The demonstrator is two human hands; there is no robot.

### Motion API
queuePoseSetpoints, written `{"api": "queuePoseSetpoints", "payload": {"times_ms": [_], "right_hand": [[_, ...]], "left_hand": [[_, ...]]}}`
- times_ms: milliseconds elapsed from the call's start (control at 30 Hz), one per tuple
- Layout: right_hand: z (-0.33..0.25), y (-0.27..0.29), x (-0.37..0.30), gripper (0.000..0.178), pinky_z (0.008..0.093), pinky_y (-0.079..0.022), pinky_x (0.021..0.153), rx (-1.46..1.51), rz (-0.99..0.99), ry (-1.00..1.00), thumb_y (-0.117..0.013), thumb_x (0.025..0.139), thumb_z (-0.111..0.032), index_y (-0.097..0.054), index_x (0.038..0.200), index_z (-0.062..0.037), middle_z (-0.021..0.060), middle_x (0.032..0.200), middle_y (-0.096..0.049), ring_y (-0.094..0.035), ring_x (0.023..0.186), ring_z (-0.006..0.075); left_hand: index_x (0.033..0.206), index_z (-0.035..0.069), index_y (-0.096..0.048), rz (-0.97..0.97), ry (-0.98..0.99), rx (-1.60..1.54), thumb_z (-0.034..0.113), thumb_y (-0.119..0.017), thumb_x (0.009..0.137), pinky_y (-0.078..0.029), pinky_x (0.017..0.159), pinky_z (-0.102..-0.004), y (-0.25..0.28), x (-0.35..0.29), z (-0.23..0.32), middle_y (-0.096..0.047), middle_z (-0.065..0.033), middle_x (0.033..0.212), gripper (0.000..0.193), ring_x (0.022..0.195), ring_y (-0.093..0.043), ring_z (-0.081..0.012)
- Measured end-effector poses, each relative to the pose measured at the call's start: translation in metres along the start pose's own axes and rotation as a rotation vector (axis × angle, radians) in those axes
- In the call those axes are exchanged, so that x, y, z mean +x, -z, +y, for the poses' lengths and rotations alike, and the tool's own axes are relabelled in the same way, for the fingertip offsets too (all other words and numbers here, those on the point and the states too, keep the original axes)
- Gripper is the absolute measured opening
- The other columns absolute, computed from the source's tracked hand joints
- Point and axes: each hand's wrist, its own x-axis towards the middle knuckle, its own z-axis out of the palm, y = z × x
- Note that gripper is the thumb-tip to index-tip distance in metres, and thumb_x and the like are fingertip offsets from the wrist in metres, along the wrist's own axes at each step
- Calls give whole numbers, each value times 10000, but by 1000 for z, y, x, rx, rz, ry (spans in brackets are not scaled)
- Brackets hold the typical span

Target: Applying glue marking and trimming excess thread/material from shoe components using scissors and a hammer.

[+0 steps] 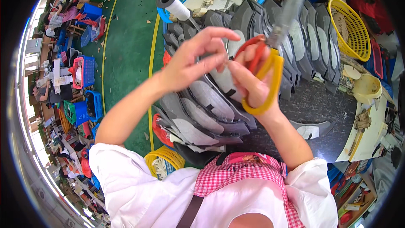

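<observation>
R hand (253, 85) grips 1 pr scissors (270, 55); L hand (192, 61) fingertips pinched, contents can't tell; 1 thread spool (173, 4) nearby.

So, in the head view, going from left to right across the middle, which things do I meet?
Blue crate → left hand → right hand holding the scissors → row of grey shoe pieces → yellow basket.
</observation>
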Motion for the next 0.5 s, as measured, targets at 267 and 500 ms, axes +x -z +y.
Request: {"api": "queuePoseSetpoints", "payload": {"times_ms": [267, 500], "right_hand": [[44, 42, -122, 299, 204, -402, 505, -327, 95, -276, -697, 743, -55, -417, 846, -53, -7, 630, -506, -483, 564, 51], [84, 34, -119, 303, 308, -421, 445, -864, 83, 31, -728, 685, -122, -480, 848, -67, 98, 603, -530, -550, 491, 242]], "left_hand": [[638, 73, -578, -254, 266, 541, 158, -664, 719, -345, 596, -297, 45, -58, 6, -509, -6, 601, 145, 559, -435, -140], [626, 113, -534, -355, 144, 888, 216, -707, 685, -314, 662, -290, 48, -51, -17, -384, 12, 545, 210, 552, -391, -159]]}}
